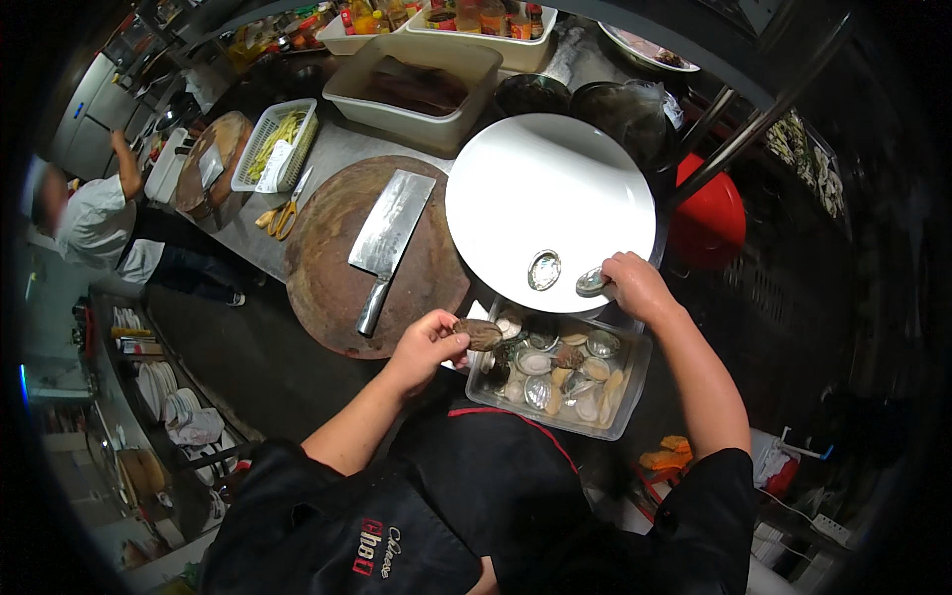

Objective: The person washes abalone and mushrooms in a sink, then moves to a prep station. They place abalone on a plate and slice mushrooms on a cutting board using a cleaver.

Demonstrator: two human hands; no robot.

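My left hand (430,349) pinches a brown abalone shell (480,335) by its edge, above the left rim of a clear plastic tub (639,372). Several abalone shells and pieces of pale abalone flesh (534,362) lie in the tub. With my right hand (636,286) I grip an abalone shell (591,282) at the front right of a large white plate (543,186). Its pearly inside faces up. Another pearly abalone shell (544,270) rests on the plate, left of that hand.
Left of the plate, a cleaver (394,223) lies on a round wooden chopping block (320,260). Yellow-handled scissors (286,212) and a basket of cut vegetables (279,145) lie beyond. Behind stands a deep plastic bin (416,123). A person (97,216) stands at far left.
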